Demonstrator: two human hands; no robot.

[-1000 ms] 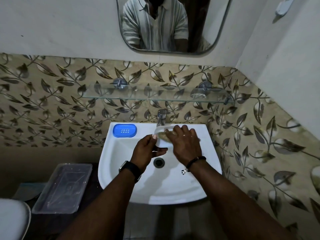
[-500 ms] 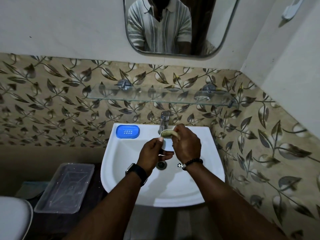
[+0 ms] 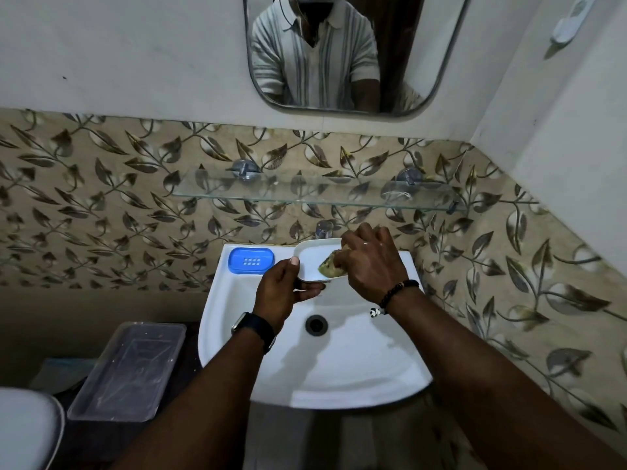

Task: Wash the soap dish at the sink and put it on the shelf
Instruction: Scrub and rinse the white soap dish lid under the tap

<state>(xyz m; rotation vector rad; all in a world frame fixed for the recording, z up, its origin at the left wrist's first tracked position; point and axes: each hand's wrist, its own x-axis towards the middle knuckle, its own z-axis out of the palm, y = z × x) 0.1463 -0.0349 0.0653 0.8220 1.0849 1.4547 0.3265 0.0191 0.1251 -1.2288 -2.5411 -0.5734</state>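
A white soap dish (image 3: 310,261) is held over the white sink (image 3: 339,371), just below the tap (image 3: 324,229). My left hand (image 3: 283,295) grips its near left edge. My right hand (image 3: 369,262) presses a yellow-green scrub sponge (image 3: 330,264) into the dish's right side; most of the sponge is hidden under the fingers. A blue slotted soap dish insert (image 3: 251,261) lies on the sink's back left corner. The glass shelf (image 3: 315,191) hangs on the tiled wall above the tap.
A clear plastic tub (image 3: 127,371) stands left of the sink, with a white rounded object (image 3: 27,429) at the bottom left. A mirror (image 3: 339,52) hangs above the shelf. A small clear item (image 3: 395,195) sits on the shelf's right part. The drain (image 3: 316,324) lies mid-basin.
The dish has turned from edge-on to face up towards me. My right hand shifted to its right side with the sponge. The view moved closer to the sink.
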